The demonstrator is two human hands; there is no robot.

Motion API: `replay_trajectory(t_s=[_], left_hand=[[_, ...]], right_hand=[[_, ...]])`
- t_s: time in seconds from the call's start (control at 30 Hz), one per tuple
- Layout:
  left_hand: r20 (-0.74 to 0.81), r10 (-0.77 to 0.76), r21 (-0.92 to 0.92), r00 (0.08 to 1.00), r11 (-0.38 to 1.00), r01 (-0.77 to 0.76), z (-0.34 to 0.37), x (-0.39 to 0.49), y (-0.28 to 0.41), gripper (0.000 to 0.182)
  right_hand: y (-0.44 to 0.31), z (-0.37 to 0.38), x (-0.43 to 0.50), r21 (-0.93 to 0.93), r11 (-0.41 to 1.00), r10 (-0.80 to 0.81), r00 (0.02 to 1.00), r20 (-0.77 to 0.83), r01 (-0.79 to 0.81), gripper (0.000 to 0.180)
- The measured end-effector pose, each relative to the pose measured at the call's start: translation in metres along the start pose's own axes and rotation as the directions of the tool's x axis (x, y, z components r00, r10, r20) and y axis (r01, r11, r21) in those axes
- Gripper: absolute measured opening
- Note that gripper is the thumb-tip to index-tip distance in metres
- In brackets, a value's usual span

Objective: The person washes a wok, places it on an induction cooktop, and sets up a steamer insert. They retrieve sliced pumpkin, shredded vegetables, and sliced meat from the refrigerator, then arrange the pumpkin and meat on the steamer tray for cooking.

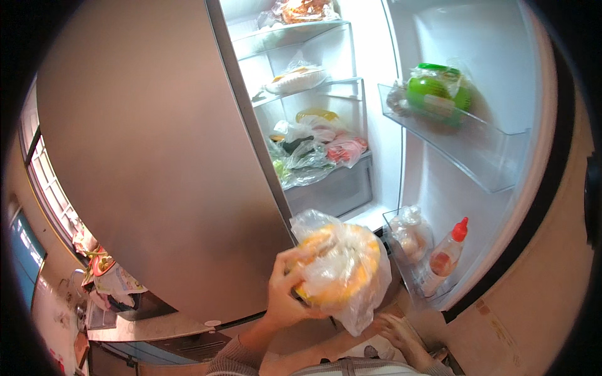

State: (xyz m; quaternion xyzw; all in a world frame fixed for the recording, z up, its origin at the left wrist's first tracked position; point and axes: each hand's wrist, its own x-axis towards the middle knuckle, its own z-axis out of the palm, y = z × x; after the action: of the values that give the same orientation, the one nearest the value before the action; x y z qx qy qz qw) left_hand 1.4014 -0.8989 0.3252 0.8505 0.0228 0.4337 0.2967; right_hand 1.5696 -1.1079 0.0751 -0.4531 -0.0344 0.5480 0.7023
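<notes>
My left hand point(287, 291) grips a round, yellow-orange item point(338, 263) in a clear plastic bag. It looks like a cut pumpkin, but the crumpled plastic blurs its surface. I hold it in front of the open refrigerator, near the lower edge of the closed left door point(164, 164). Lower and to the right, my right hand point(397, 331) is apart from the bag, its fingers loosely spread and nothing visible in them. Right above it is the bottom bin point(411, 286) of the open right door.
Bagged vegetables point(305, 155) fill the shelf above a clear drawer point(329, 185). Higher up stands a wrapped white tray point(296, 81). The door holds a green-lidded jar point(437, 91), a red-capped squeeze bottle point(444, 261) and bagged eggs point(411, 237). A counter point(155, 326) lies left.
</notes>
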Motion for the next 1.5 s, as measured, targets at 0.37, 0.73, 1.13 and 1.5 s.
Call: replay_trajectory(t_s=[0.37, 0.73, 1.13, 1.5], left_hand=[[-0.228, -0.329, 0.173, 0.917, 0.913, 0.37, -0.003, -0.081, 0.036, 0.049], [-0.375, -0.3, 0.169, 0.877, 0.908, 0.383, 0.039, -0.041, 0.094, 0.055], [-0.173, -0.31, -0.139, 0.935, 0.947, 0.288, 0.077, -0.049, 0.112, 0.054], [-0.19, -0.162, 0.074, 0.968, 0.981, 0.179, 0.067, -0.075, 0.146, 0.057]], right_hand=[[0.03, 0.115, 0.206, 0.082, 0.994, 0.058, 0.972, 0.23, -0.078, 0.04], [0.017, 0.096, 0.195, 0.124, 0.992, -0.001, 0.968, 0.252, -0.031, 0.045], [-0.057, 0.117, 0.047, 0.074, 0.986, -0.164, 0.903, 0.398, 0.146, 0.051], [-0.056, 0.153, -0.035, -0.003, 0.982, -0.157, 0.828, 0.539, 0.189, 0.056]])
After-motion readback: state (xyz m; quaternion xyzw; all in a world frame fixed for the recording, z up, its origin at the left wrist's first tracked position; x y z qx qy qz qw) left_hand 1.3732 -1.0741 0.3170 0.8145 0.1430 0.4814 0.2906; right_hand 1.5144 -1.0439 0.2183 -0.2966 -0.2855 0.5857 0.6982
